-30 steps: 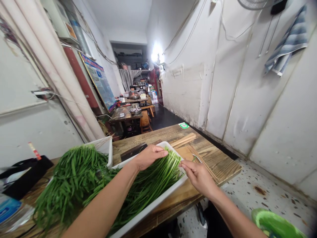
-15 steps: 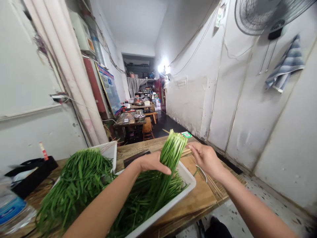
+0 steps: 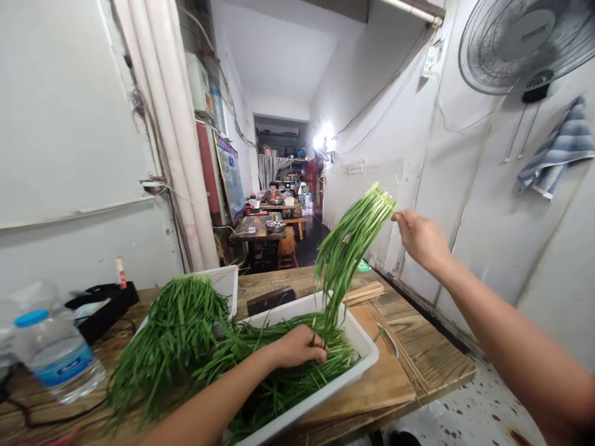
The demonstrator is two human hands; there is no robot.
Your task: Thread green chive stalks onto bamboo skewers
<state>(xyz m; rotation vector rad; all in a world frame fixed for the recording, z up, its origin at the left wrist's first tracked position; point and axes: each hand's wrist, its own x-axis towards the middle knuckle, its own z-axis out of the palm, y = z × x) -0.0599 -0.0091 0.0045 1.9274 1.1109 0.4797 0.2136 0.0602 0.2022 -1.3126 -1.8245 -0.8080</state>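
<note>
Raised over the table, a bundle of garlic chives (image 3: 356, 232) hangs leaf tips down, its pale cut ends in a row at the top. My right hand (image 3: 423, 238) is closed in a pinch beside those ends and carries the bundle by a thin skewer, mostly hidden by my fingers. Below, a white plastic tray (image 3: 372, 353) holds loose chives (image 3: 274, 384). My left hand (image 3: 302, 347) reaches into it with fingers curled around some of the stems; the fingertips are partly hidden. The hanging leaf tips end close to that hand.
Left of the tray lies a heap of chives (image 3: 174, 328) on a second white container (image 3: 230, 291). Bamboo skewers (image 3: 365, 292) lie near a wooden board (image 3: 372, 396). A water bottle (image 3: 58, 359) and a black box (image 3: 105, 306) stand left. A person (image 3: 273, 191) sits far back.
The chive bundle has risen up and to the right with my right hand. My left hand has let go of it and moved down into the tray. The view has shifted left.
</note>
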